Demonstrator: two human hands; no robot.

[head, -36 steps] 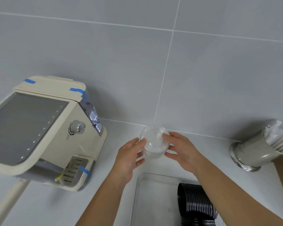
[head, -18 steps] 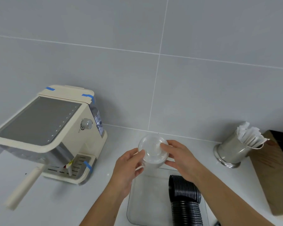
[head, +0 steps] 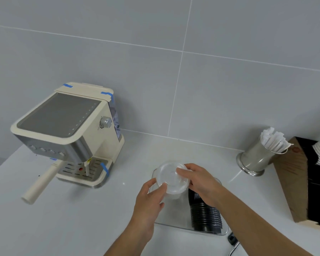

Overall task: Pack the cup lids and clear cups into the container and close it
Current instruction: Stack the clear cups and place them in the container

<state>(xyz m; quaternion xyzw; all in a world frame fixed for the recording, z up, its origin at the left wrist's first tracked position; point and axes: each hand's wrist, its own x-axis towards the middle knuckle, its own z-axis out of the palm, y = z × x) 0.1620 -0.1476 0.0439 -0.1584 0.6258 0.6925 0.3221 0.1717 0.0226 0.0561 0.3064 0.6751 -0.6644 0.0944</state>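
A stack of clear cup lids (head: 171, 179) hangs just above the far left corner of the clear rectangular container (head: 174, 221) on the counter. My left hand (head: 150, 198) grips the stack's near left side and my right hand (head: 201, 182) holds its right side. Inside the container, along its right wall, lies a row of black cup lids (head: 204, 215) on edge. No clear cups and no container cover can be made out.
A cream espresso machine (head: 68, 137) with blue tape stands at the left, its handle pointing toward me. A steel cup of wrapped straws (head: 259, 156) stands at the right. A wooden and black holder (head: 307, 180) with white lids fills the right edge. A cable (head: 234, 244) lies by the container's near right corner.
Both hands have brought the clear lid stack down and nearer, over the container. The view has tilted downward, so more of the counter and the container shows.
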